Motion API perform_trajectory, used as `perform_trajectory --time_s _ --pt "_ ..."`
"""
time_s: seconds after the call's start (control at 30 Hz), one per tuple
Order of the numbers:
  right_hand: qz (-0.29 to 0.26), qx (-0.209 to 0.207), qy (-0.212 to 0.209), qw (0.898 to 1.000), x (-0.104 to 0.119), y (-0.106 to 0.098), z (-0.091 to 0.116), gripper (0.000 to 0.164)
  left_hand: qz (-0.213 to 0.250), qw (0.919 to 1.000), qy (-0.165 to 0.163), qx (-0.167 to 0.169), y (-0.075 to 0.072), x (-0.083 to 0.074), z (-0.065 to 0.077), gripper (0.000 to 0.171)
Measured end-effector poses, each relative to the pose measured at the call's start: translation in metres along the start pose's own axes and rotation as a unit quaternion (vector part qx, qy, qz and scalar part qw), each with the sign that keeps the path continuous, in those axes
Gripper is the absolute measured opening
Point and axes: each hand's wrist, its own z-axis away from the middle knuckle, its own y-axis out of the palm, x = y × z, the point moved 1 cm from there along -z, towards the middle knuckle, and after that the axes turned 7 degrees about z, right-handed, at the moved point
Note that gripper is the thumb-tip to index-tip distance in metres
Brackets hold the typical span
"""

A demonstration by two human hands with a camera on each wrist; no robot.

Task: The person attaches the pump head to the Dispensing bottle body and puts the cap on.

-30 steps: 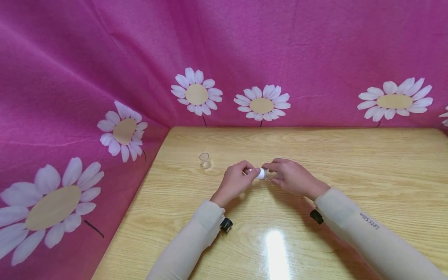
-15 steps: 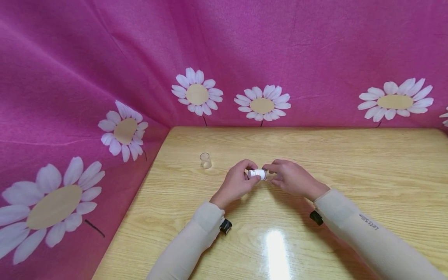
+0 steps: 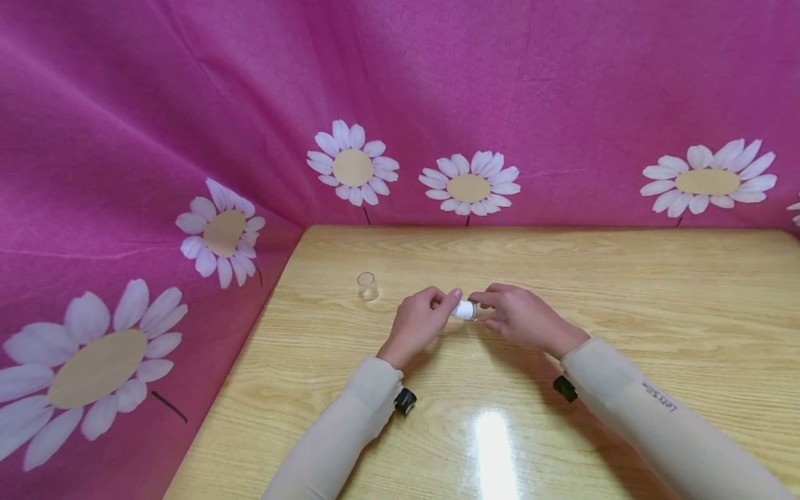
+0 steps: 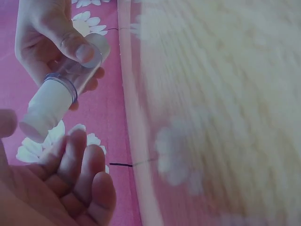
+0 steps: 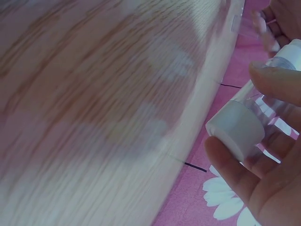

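My right hand [image 3: 528, 316] grips a small clear bottle [image 4: 77, 77] by its body. In the right wrist view, the bottle's broad white base [image 5: 237, 129] faces the camera, with fingers curled beneath and the thumb over the body. At the bottle's other end is a white top [image 4: 49, 103], which points toward my left hand [image 3: 415, 323]. That hand's fingers [image 4: 84, 160] are loosely bent and apart from the top in the left wrist view; its thumb tip is close beside the top's end. From the head view, the left thumb overlaps part of the top.
A small clear cup-shaped piece [image 3: 367, 287] stands on the wooden table [image 3: 625, 278], to the left of my hands. Pink cloth [image 3: 562, 90] with white daisies hangs behind the table and along its left side. Light reflects off the front of the tabletop.
The left fingers first covered much of the white top, then spread to show more of it; now the left thumb is raised and farther forward. The right hand and bottle hold nearly still.
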Motion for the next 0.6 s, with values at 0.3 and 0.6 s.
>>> perform_trajectory --time_s 0.3,0.6 --pt "-0.001 -0.001 -0.002 1.000 -0.0004 0.0012 0.0012 0.046 0.013 0.9996 -0.009 0.025 0.0011 -0.0010 0.0027 0.046" --pt "-0.003 0.005 -0.003 1.000 0.0001 0.0007 0.0018 0.045 0.015 0.9994 -0.011 0.028 0.0006 -0.0010 0.0033 0.044"
